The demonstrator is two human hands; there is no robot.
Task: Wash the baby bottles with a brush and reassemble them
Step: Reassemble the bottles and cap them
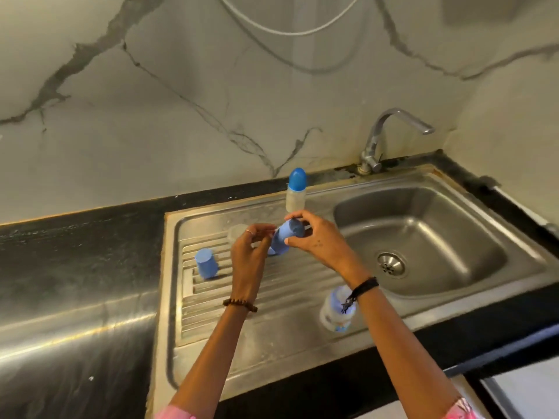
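Dim warm indoor light; glare streaks on steel counter (75,331); soft blur overall; wide-angle bending at edges.

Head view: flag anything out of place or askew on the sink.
One blue cap stands alone on the drainboard, off its bottle. A bottle near the front edge looks tilted. Nothing spilled or visibly damaged.

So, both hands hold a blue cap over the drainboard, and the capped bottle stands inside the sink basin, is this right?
Not quite. The head view shows the capped bottle standing on the drainboard by the back edge, not in the sink basin. Both hands, left and right, do hold the blue cap.
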